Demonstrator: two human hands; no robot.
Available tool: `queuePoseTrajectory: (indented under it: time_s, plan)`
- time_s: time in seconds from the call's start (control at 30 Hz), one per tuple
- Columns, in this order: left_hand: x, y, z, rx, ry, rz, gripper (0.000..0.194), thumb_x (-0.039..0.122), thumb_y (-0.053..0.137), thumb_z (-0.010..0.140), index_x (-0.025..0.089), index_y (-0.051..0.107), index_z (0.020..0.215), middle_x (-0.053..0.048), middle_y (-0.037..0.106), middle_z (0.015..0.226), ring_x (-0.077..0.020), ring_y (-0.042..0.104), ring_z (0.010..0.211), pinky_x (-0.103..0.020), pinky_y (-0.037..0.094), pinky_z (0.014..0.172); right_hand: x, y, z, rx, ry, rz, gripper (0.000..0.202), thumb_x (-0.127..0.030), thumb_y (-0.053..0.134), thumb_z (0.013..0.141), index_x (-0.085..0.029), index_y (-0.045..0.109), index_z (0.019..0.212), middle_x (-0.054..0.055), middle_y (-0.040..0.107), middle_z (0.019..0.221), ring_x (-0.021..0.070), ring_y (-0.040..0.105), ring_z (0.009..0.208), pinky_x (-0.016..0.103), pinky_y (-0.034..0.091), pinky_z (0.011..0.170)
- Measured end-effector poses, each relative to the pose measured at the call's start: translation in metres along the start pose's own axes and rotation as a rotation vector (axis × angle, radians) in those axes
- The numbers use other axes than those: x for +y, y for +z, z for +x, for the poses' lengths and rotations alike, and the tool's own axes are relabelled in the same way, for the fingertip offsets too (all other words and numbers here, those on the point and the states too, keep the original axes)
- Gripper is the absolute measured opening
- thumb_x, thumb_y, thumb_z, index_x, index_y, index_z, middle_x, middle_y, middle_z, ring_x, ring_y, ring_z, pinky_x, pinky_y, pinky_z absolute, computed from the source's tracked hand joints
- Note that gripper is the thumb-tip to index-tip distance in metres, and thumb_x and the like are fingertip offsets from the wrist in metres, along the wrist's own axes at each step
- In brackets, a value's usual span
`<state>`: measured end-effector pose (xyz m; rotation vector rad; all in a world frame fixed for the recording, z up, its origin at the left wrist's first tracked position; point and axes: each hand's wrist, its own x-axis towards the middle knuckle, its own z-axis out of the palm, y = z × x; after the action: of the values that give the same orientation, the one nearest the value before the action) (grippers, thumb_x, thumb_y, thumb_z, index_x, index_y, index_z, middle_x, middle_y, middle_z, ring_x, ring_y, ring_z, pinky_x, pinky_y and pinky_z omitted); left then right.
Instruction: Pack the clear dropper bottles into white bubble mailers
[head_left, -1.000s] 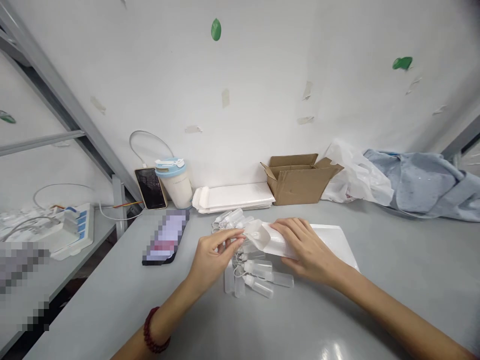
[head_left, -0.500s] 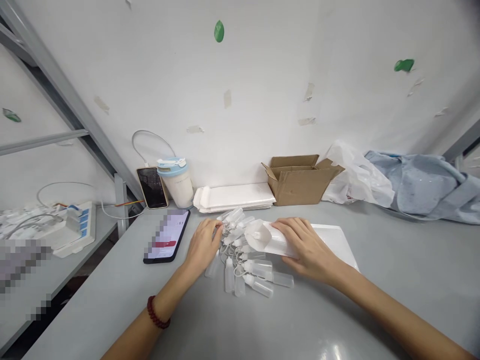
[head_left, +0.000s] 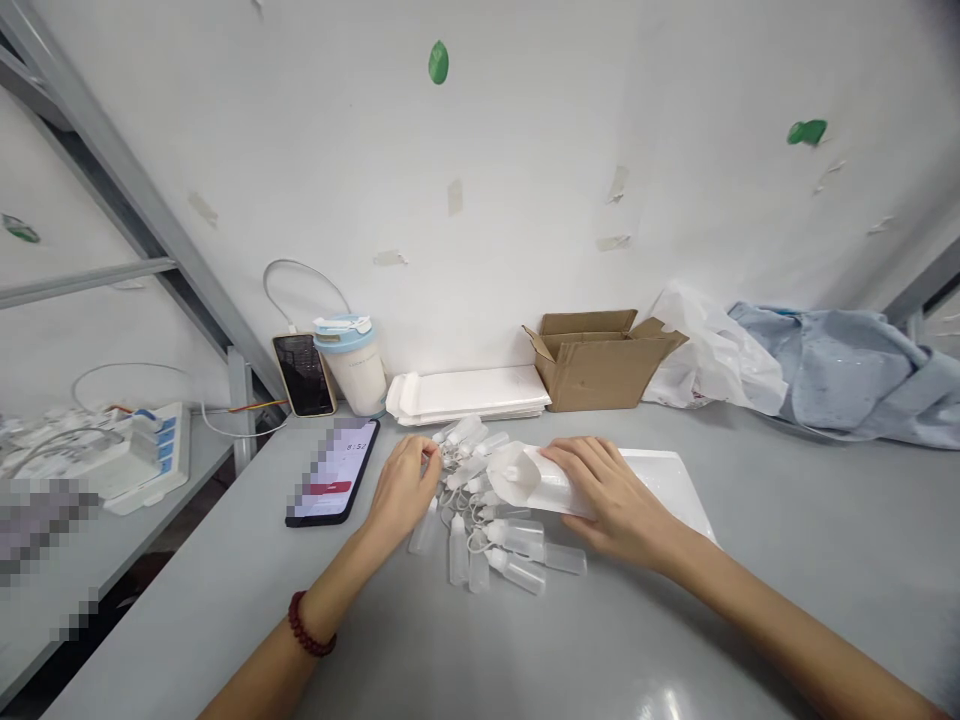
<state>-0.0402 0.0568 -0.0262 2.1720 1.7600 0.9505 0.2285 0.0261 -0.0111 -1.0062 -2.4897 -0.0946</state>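
A white mailing envelope (head_left: 551, 485) lies under my right hand (head_left: 619, 500), which grips it with the thumb below and the fingers over the top. Its mouth gapes toward the left, with something pale inside that I cannot make out. A flat white part (head_left: 671, 480) stretches out beyond the hand; whether it is a second envelope, I cannot tell. My left hand (head_left: 405, 485) is closed in a pinch at the left edge of a heap of small translucent squeeze bottles (head_left: 516, 538) with looped cap ties. What those fingertips hold is hidden.
Behind the bottles lies a stack of white envelopes (head_left: 472, 392), beside an open cardboard box (head_left: 607, 375). A plastic bag (head_left: 712, 355) and blue-grey cloth (head_left: 840, 375) are at back right. At left are a lit phone (head_left: 337, 480), a darker phone (head_left: 304, 375) and a lidded cup (head_left: 356, 370).
My left hand has shifted slightly left, still closed beside the heap. The right hand keeps its grip, and the envelope's mouth has barely moved left.
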Motion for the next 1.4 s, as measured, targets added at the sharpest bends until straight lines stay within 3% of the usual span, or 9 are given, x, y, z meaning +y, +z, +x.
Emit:
queuePoseTrajectory:
  time_s: [0.2,0.43,0.67,0.9,1.07,1.27,1.4]
  plan:
    - [0.008,-0.021,0.004,0.077,-0.102,-0.149,0.017,0.031,0.044,0.081,0.017,0.054,0.076,-0.002,0.058,0.077,-0.0144,0.05,0.062,-0.026,0.038,0.057,0.003,0.002,0.0,0.018,0.035,-0.025,0.054,-0.012,0.052,0.072,-0.014,0.037,0.124,0.016,0.049,0.114,0.0291,0.044,0.101,0.045,0.038,0.083]
    - [0.013,-0.046,0.006,-0.068,-0.15,-0.445,0.017,0.032,0.051,0.077,0.017,0.055,0.07,0.003,0.051,0.065,-0.0101,0.043,0.055,-0.022,0.035,0.054,0.005,0.002,0.0,0.03,0.063,-0.04,0.054,-0.014,0.053,0.073,-0.015,0.037,0.125,0.015,0.05,0.115,0.0287,0.045,0.101,0.044,0.039,0.083]
    - [0.021,-0.038,0.002,-0.108,-0.181,-0.549,0.016,0.03,0.052,0.077,0.016,0.055,0.069,0.004,0.05,0.061,-0.0096,0.043,0.055,-0.021,0.035,0.054,0.003,0.003,-0.001,0.027,0.046,-0.038,0.054,-0.012,0.052,0.073,-0.014,0.037,0.125,0.016,0.049,0.115,0.0294,0.044,0.101,0.045,0.04,0.083]
    - [0.021,-0.037,0.002,-0.01,-0.208,-0.676,0.015,0.029,0.055,0.075,0.015,0.057,0.069,0.005,0.049,0.058,-0.0082,0.042,0.052,-0.021,0.035,0.054,0.002,0.003,0.0,0.026,0.034,-0.019,0.054,-0.01,0.052,0.072,-0.013,0.037,0.124,0.016,0.049,0.114,0.0295,0.044,0.102,0.046,0.039,0.083]
    - [0.029,-0.024,-0.006,-0.14,-0.185,-0.657,0.017,0.03,0.057,0.077,0.015,0.059,0.07,0.004,0.049,0.059,-0.0092,0.043,0.055,-0.02,0.036,0.053,-0.003,0.002,0.0,0.031,0.019,0.027,0.057,-0.008,0.052,0.07,-0.012,0.036,0.125,0.016,0.049,0.113,0.0291,0.044,0.101,0.046,0.039,0.084]
    - [0.039,-0.008,-0.017,-0.288,-0.061,-0.694,0.016,0.029,0.06,0.076,0.015,0.065,0.072,0.0,0.055,0.067,-0.0118,0.047,0.063,-0.022,0.038,0.058,-0.011,0.001,-0.001,0.059,-0.029,0.059,0.059,-0.006,0.051,0.069,-0.01,0.036,0.126,0.016,0.051,0.111,0.0287,0.045,0.098,0.046,0.04,0.083]
    - [0.043,-0.001,-0.022,-0.369,-0.064,-0.668,0.019,0.031,0.062,0.074,0.014,0.071,0.074,-0.001,0.055,0.062,-0.0117,0.045,0.057,-0.022,0.034,0.052,-0.017,0.005,-0.001,0.063,-0.09,0.068,0.062,-0.005,0.049,0.067,-0.008,0.034,0.127,0.017,0.052,0.112,0.0292,0.045,0.1,0.045,0.041,0.08]
